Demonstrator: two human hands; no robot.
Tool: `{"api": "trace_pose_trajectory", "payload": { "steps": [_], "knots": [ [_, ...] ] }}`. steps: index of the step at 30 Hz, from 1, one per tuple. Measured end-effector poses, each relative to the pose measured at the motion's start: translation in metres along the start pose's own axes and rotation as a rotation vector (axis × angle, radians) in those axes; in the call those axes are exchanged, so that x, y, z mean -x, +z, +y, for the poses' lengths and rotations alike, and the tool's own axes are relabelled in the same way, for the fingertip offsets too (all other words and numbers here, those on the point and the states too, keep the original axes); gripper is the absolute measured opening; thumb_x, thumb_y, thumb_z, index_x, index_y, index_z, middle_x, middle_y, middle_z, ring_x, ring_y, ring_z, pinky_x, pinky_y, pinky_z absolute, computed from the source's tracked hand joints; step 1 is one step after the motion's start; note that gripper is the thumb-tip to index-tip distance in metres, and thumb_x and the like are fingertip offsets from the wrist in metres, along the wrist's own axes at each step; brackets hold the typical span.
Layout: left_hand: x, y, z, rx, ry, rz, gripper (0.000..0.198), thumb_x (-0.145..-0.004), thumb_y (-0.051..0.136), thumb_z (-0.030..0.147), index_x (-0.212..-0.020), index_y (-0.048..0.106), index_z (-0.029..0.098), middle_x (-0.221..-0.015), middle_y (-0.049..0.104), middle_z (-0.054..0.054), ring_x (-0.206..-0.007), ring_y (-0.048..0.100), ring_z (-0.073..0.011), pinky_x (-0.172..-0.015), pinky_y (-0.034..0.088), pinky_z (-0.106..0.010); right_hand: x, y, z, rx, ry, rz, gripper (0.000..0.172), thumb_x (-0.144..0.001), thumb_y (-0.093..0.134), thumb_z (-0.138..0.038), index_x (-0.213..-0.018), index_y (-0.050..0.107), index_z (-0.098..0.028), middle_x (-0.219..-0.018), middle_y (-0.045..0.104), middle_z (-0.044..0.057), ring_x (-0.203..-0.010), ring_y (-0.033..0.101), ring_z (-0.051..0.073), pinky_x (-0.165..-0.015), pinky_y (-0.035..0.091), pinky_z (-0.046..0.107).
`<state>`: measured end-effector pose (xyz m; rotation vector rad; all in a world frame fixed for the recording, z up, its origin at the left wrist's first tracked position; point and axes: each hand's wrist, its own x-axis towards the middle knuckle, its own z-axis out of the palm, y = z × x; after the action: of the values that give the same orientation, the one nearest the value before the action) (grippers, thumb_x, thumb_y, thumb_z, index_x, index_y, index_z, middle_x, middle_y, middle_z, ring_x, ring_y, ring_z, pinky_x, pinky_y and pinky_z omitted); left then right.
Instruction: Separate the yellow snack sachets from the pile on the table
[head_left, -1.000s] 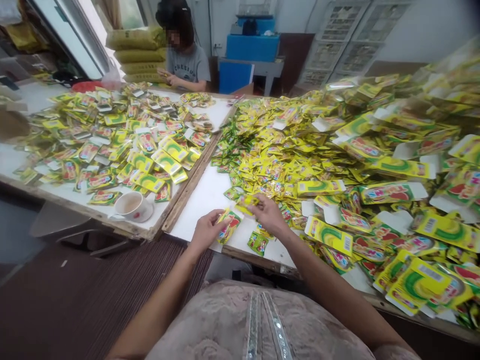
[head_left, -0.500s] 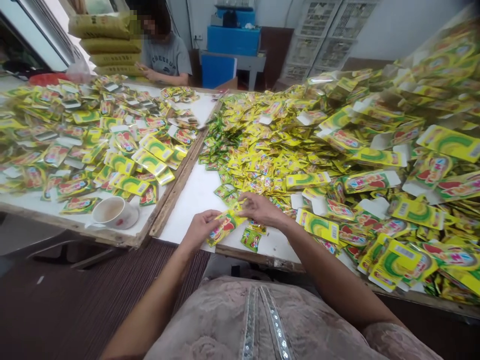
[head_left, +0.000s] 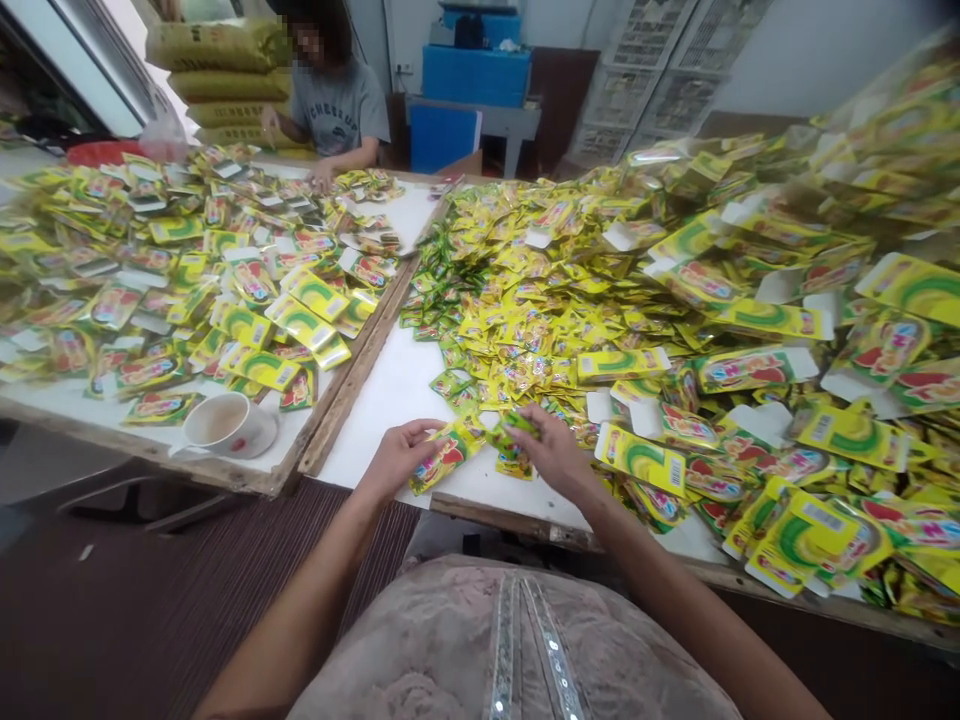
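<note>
My left hand (head_left: 397,458) is closed on a small yellow-and-green carton (head_left: 448,456), which lies tilted, its upper end toward my right hand. Just to the right, my right hand (head_left: 556,452) pinches a green sachet (head_left: 510,432) between thumb and fingers. The sachet is beside the carton's upper end; whether the two touch, I cannot tell. Under my right fingers a yellow sachet (head_left: 514,468) lies on the white tabletop (head_left: 379,400). Beyond my hands spreads a heap of yellow sachets (head_left: 525,330), with green sachets (head_left: 450,270) along its left side.
Cartons with white flaps (head_left: 641,455) are heaped at right. On the left table, a pile of cartons (head_left: 247,325) lies behind a white cup (head_left: 225,425) of drink. Wooden edging (head_left: 360,375) runs between the tables. A co-worker (head_left: 341,110) sits beyond, near stacked sacks (head_left: 225,85).
My right hand has left the carton's end and moved right and down; it now holds the green sachet that lay near the table edge. The co-worker's hand has lowered to the pile.
</note>
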<state>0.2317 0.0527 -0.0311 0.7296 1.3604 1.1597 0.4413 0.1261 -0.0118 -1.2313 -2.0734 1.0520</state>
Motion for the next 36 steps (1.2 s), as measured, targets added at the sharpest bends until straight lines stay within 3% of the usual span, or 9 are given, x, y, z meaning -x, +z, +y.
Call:
{"api": "trace_pose_trajectory", "payload": {
  "steps": [2, 5, 9, 12, 15, 18, 23, 32, 36],
  "knots": [
    [0.001, 0.003, 0.002, 0.006, 0.008, -0.038, 0.043, -0.057, 0.078, 0.035, -0.093, 0.068, 0.014, -0.076, 0.072, -0.003, -0.060, 0.063, -0.0136, -0.056, 0.047, -0.022, -0.013, -0.006, -0.009, -0.041, -0.085, -0.018, 0.014, -0.082, 0.051, -0.030, -0.084, 0.057, -0.018, -0.078, 0.060, 0.002, -0.071, 0.054, 0.016, -0.064, 0.040, 0.025],
    [0.004, 0.008, 0.004, 0.072, 0.008, -0.064, 0.042, -0.058, 0.078, 0.034, -0.094, 0.068, 0.015, -0.080, 0.073, -0.004, -0.067, 0.066, -0.0157, -0.064, 0.050, -0.025, -0.027, -0.009, -0.019, 0.037, -0.172, -0.169, 0.007, -0.078, 0.057, -0.023, -0.078, 0.061, -0.017, -0.077, 0.061, 0.002, -0.071, 0.055, 0.015, -0.065, 0.039, 0.025],
    [0.006, 0.012, 0.003, 0.083, -0.002, -0.097, 0.040, -0.057, 0.079, 0.033, -0.091, 0.069, 0.014, -0.081, 0.074, -0.005, -0.068, 0.067, -0.0159, -0.066, 0.051, -0.025, -0.034, -0.004, -0.026, 0.188, -0.213, -0.286, 0.001, -0.072, 0.065, -0.016, -0.071, 0.065, -0.017, -0.072, 0.061, 0.001, -0.069, 0.054, 0.014, -0.065, 0.037, 0.024],
    [0.005, 0.015, 0.001, 0.075, -0.024, -0.116, 0.039, -0.057, 0.080, 0.032, -0.090, 0.070, 0.014, -0.082, 0.074, -0.005, -0.067, 0.067, -0.0150, -0.066, 0.051, -0.024, -0.035, 0.000, -0.027, 0.172, -0.179, -0.341, 0.008, -0.065, 0.069, -0.012, -0.070, 0.064, -0.017, -0.067, 0.058, -0.002, -0.067, 0.053, 0.013, -0.063, 0.036, 0.024],
    [0.003, 0.018, 0.001, 0.124, -0.076, -0.103, 0.043, -0.054, 0.082, 0.030, -0.091, 0.069, 0.014, -0.082, 0.074, -0.005, -0.067, 0.067, -0.0158, -0.066, 0.052, -0.025, -0.033, -0.001, -0.022, -0.037, -0.037, -0.301, 0.020, -0.065, 0.069, -0.016, -0.084, 0.062, -0.017, -0.072, 0.059, -0.002, -0.067, 0.053, 0.012, -0.061, 0.040, 0.024],
    [0.001, 0.020, 0.001, 0.196, -0.099, -0.064, 0.045, -0.051, 0.084, 0.027, -0.090, 0.069, 0.013, -0.078, 0.074, -0.005, -0.065, 0.067, -0.0158, -0.065, 0.052, -0.025, -0.026, -0.005, -0.015, -0.244, 0.004, -0.195, 0.037, -0.066, 0.069, -0.024, -0.100, 0.057, -0.017, -0.086, 0.062, 0.002, -0.074, 0.057, 0.013, -0.067, 0.045, 0.026],
    [0.000, 0.023, 0.003, 0.242, -0.086, -0.048, 0.044, -0.051, 0.084, 0.026, -0.089, 0.068, 0.013, -0.078, 0.074, -0.004, -0.065, 0.067, -0.0148, -0.065, 0.052, -0.024, -0.012, -0.004, -0.016, -0.183, -0.003, -0.035, 0.023, -0.070, 0.065, -0.023, -0.091, 0.056, -0.020, -0.069, 0.063, -0.002, -0.064, 0.058, 0.013, -0.064, 0.046, 0.027],
    [0.003, 0.024, 0.004, 0.195, -0.097, -0.068, 0.044, -0.048, 0.085, 0.027, -0.086, 0.069, 0.013, -0.077, 0.074, -0.004, -0.065, 0.067, -0.0159, -0.066, 0.052, -0.026, -0.005, 0.005, -0.015, -0.317, 0.111, -0.105, 0.033, -0.068, 0.065, -0.027, -0.094, 0.045, -0.023, -0.064, 0.061, -0.005, -0.057, 0.056, 0.012, -0.055, 0.044, 0.024],
    [0.006, 0.023, 0.001, 0.191, -0.099, -0.085, 0.042, -0.049, 0.084, 0.025, -0.086, 0.070, 0.014, -0.079, 0.074, -0.003, -0.066, 0.067, -0.0150, -0.067, 0.051, -0.025, -0.003, 0.006, -0.011, -0.300, 0.078, -0.100, 0.037, -0.066, 0.066, -0.027, -0.094, 0.042, -0.023, -0.070, 0.056, -0.006, -0.057, 0.053, 0.010, -0.056, 0.043, 0.024]
  ]
}}
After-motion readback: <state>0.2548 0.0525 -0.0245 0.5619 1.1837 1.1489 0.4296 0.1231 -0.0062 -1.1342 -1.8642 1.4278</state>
